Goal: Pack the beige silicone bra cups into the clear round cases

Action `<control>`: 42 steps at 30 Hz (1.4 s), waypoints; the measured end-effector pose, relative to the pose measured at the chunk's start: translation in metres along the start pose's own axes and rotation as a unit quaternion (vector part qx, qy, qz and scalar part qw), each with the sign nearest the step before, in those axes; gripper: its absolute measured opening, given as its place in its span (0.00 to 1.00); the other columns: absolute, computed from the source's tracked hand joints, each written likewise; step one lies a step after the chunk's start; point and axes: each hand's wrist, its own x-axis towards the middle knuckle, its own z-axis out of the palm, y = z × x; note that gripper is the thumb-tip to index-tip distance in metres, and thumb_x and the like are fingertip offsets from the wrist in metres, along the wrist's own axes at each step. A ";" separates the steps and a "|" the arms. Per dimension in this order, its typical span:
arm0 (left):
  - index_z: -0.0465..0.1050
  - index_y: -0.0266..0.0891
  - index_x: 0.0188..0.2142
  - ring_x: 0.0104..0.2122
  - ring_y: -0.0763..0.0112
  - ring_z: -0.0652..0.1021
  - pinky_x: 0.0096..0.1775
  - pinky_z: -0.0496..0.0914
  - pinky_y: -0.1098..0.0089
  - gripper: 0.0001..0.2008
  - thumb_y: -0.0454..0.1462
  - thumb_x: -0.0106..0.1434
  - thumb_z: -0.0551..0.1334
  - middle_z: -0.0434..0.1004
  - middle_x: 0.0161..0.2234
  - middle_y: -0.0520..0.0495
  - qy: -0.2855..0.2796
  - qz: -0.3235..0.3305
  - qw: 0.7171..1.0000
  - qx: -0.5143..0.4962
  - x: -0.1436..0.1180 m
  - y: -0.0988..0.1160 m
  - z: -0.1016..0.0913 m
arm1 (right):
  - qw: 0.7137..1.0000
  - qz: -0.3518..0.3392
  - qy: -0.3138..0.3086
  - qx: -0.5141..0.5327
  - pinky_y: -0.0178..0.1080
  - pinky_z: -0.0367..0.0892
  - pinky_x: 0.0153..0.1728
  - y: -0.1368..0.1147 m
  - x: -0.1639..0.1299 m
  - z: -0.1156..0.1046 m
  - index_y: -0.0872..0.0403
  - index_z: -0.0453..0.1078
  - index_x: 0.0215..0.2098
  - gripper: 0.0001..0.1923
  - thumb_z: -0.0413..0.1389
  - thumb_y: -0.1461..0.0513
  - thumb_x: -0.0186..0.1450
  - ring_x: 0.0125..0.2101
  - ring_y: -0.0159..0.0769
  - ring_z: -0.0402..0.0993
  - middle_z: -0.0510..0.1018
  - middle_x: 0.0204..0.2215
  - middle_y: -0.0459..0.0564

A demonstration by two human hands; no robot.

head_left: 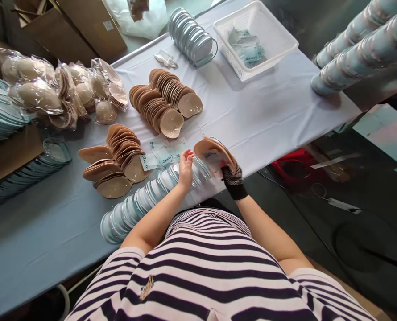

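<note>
My right hand (232, 180), in a black fingerless-looking glove, grips a clear round plastic case (213, 161) with tan adhesive bra cups (205, 146) at its upper rim. How the cups sit in the case is partly blurred. Just left of it, my bare left hand (185, 169) is raised with its fingers apart, holding nothing. Beneath both hands a long row of clear round cases (131, 214) lies along the table's near edge. Small printed packets (161, 154) lie beside my left hand. Fanned tan bra cups (118, 167) rest farther left.
More bra cups (171, 122) stand in rows mid-table. Behind them are stacked clear cases (193, 42) and a white basket (241, 71) holding packets. Bagged cups (39, 96) and an open carton (11, 156) crowd the left. Tall stacks of filled cases (355, 60) occupy the right end.
</note>
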 end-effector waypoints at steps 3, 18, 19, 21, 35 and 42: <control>0.77 0.44 0.36 0.51 0.57 0.72 0.58 0.61 0.59 0.09 0.44 0.64 0.60 0.77 0.44 0.42 -0.139 0.097 0.951 0.257 0.028 -0.004 -0.014 | 0.992 0.050 0.113 -0.030 0.48 0.68 0.57 0.015 -0.005 -0.027 0.60 0.63 0.61 0.27 0.40 0.56 0.70 0.56 0.49 0.71 0.74 0.55 0.63; 0.76 0.45 0.41 0.52 0.55 0.73 0.55 0.63 0.57 0.08 0.39 0.63 0.61 0.75 0.48 0.40 -0.313 0.250 0.753 0.521 0.046 -0.021 -0.017 | 0.971 0.121 0.203 0.037 0.55 0.68 0.56 0.049 -0.055 -0.013 0.58 0.69 0.56 0.27 0.43 0.51 0.69 0.54 0.55 0.72 0.76 0.50 0.67; 0.76 0.45 0.41 0.52 0.55 0.73 0.54 0.63 0.57 0.08 0.40 0.64 0.61 0.75 0.48 0.40 -0.314 0.255 0.746 0.529 0.046 -0.021 -0.017 | 0.967 0.140 0.210 0.047 0.55 0.69 0.55 0.050 -0.054 -0.012 0.59 0.69 0.55 0.27 0.43 0.51 0.68 0.53 0.55 0.73 0.76 0.49 0.67; 0.75 0.45 0.42 0.54 0.54 0.71 0.55 0.62 0.57 0.08 0.40 0.65 0.60 0.74 0.51 0.40 -0.313 0.261 0.739 0.536 0.045 -0.021 -0.019 | 0.959 0.165 0.220 0.070 0.56 0.69 0.55 0.052 -0.051 -0.010 0.58 0.69 0.55 0.28 0.44 0.50 0.68 0.53 0.53 0.74 0.77 0.49 0.66; 0.78 0.43 0.38 0.53 0.46 0.68 0.60 0.54 0.48 0.12 0.47 0.63 0.62 0.77 0.41 0.37 -0.361 0.273 0.712 0.537 0.052 -0.018 0.005 | 0.986 0.082 0.145 -0.017 0.50 0.67 0.58 0.041 -0.056 0.001 0.57 0.61 0.63 0.29 0.43 0.52 0.68 0.58 0.49 0.70 0.72 0.58 0.61; 0.75 0.42 0.44 0.52 0.51 0.70 0.59 0.58 0.55 0.13 0.44 0.63 0.62 0.74 0.45 0.37 -0.428 0.244 0.750 0.442 0.055 -0.016 0.006 | 0.984 0.086 0.158 0.001 0.49 0.68 0.57 0.042 -0.060 0.014 0.57 0.61 0.63 0.27 0.42 0.55 0.69 0.57 0.47 0.71 0.72 0.58 0.60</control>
